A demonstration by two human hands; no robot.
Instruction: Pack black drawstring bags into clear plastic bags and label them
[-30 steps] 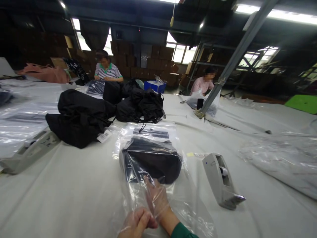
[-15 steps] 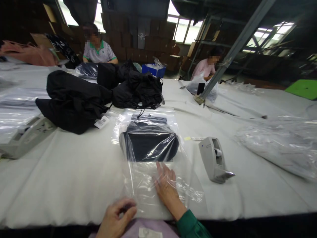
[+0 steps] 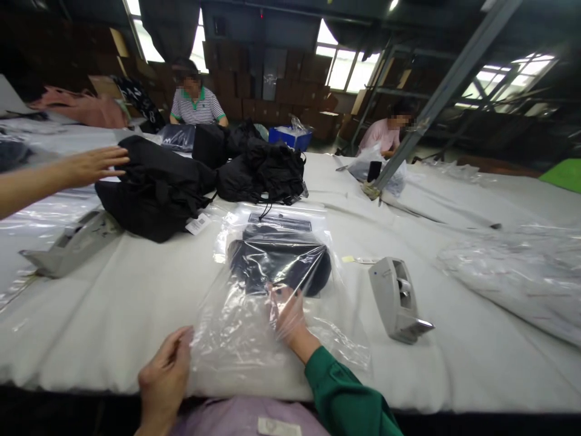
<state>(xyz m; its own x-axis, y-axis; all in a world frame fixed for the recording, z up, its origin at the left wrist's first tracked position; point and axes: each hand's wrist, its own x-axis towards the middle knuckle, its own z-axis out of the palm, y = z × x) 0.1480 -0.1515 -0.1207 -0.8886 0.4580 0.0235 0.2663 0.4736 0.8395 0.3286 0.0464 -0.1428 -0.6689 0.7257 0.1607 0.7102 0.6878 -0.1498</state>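
A clear plastic bag (image 3: 227, 327) lies on the table in front of me, with a folded black fabric item (image 3: 285, 260) in its far half. My left hand (image 3: 166, 369) is closed, pinching the bag's near left edge. Under the clear film, my right hand (image 3: 289, 312) reaches to the near edge of the black item, its fingers apart and touching it. Reflections on the film partly hide those fingertips.
Tape dispensers stand to the right (image 3: 397, 300) and left (image 3: 75, 242). Black bags (image 3: 158, 188) lie beyond, with another person's hand (image 3: 100, 165) over them. Plastic film (image 3: 517, 266) spreads at right. A metal post (image 3: 436, 109) rises from the table. Two people work across from me.
My left hand has moved left and taken the bag's edge, spreading the film. My right hand has slid forward to the black item. Another person's arm has come in from the left.
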